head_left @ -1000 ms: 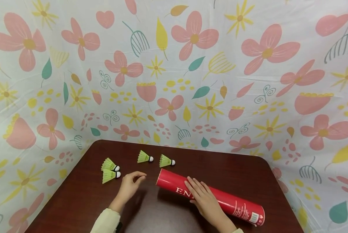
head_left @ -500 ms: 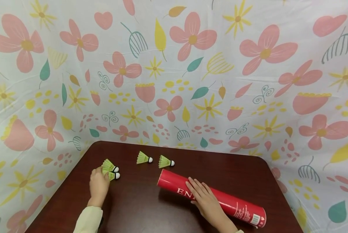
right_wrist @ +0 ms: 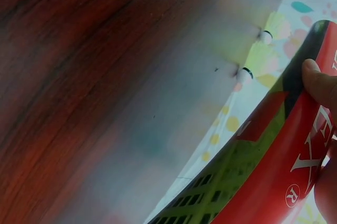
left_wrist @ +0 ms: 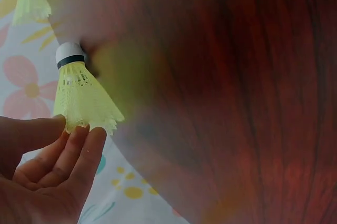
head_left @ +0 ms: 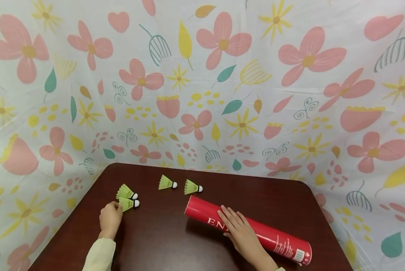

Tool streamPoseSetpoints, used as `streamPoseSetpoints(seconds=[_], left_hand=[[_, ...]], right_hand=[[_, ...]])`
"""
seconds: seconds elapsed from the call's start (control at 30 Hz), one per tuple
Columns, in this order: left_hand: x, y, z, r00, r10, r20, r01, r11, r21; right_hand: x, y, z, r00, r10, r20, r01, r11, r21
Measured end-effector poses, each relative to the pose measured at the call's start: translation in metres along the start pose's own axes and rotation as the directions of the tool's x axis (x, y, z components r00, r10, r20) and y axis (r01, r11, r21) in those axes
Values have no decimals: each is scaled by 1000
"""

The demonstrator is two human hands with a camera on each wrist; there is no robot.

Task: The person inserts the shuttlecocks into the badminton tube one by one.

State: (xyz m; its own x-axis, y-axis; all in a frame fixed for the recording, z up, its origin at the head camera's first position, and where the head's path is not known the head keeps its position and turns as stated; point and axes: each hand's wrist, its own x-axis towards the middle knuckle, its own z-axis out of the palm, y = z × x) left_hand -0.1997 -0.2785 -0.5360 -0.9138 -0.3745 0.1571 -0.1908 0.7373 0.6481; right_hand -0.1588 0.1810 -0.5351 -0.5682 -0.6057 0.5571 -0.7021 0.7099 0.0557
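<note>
The left hand (head_left: 110, 220) pinches the skirt rim of a yellow-green shuttlecock (head_left: 127, 204) at the table's left side. In the left wrist view, thumb and fingertips (left_wrist: 96, 137) meet at the skirt's open end, and the white cork points away. A second shuttlecock (head_left: 126, 192) lies right behind it. On the right, a red shuttlecock tube (head_left: 202, 212) lies slantwise. The right hand (head_left: 239, 233) lies across the tube's middle, fingertips at its far edge and thumb at the near edge, covering part of the lettering.
Two more shuttlecocks, one left (head_left: 166, 183) and one right (head_left: 193, 187), lie near the back, corks pointing right. The dark brown table (head_left: 161, 241) has rounded far corners. A flower-printed cloth (head_left: 202, 94) hangs directly behind it and at its sides.
The left hand has moved left from the table's middle to the near-left shuttlecock and now pinches its skirt. The right hand stays on the tube, which has barely shifted.
</note>
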Motion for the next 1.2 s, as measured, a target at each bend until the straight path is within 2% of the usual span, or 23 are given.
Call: streamPoseSetpoints(seconds=[0.23, 0.5, 0.83, 1.0, 1.2], left_hand=[[-4, 3, -2, 999, -11, -33, 10, 1000, -24], [-15, 6, -1, 996, 34, -80, -37, 999, -36], [-25, 19, 1, 984, 107, -145, -114, 992, -44], [-28, 26, 2, 980, 134, -146, -143, 988, -55], [-32, 39, 4, 981, 158, -113, -167, 983, -81]], right_hand=[[-3, 2, 1, 1000, -2, -9, 2, 1000, -7], [-4, 1, 0, 1000, 0, -13, 0, 1000, -7], [-2, 1, -1, 1000, -2, -7, 1, 1000, -11], [-1, 0, -2, 1000, -3, -6, 3, 1000, -10], [-1, 0, -2, 1000, 2, -2, -2, 1000, -3]])
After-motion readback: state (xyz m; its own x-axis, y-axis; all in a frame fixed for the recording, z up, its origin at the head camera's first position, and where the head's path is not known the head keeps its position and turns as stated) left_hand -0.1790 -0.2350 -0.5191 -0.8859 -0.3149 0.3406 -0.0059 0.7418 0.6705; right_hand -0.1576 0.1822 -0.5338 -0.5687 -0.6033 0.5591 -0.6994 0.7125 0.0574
